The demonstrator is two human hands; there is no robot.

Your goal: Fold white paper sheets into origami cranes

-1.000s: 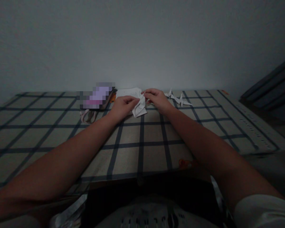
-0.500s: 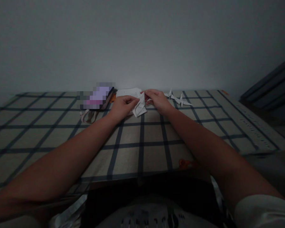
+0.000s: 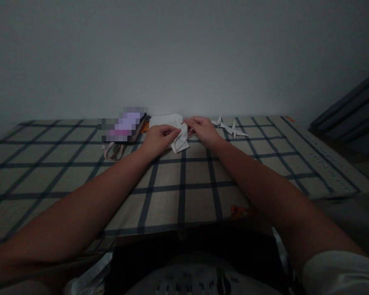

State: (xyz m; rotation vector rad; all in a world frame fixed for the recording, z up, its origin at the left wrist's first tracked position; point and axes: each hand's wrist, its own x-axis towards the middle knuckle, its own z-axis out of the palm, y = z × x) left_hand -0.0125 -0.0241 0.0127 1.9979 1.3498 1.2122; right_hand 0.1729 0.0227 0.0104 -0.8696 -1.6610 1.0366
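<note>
A half-folded piece of white paper (image 3: 181,141) is pinched between both hands over a checked cloth (image 3: 184,176). My left hand (image 3: 158,138) grips its left side with curled fingers. My right hand (image 3: 203,130) pinches its upper right edge. Behind the hands lies a stack of white paper sheets (image 3: 166,120). To the right of my right hand lie two finished white paper cranes (image 3: 230,128).
A blurred purple object (image 3: 124,125) lies left of the paper stack, with a pale looped strap (image 3: 112,150) in front of it. A plain wall rises behind the surface. A dark slanted panel (image 3: 350,114) stands at the far right.
The hands have come slightly closer together on the paper and worked its folds. The view shifted a little; nothing else moved.
</note>
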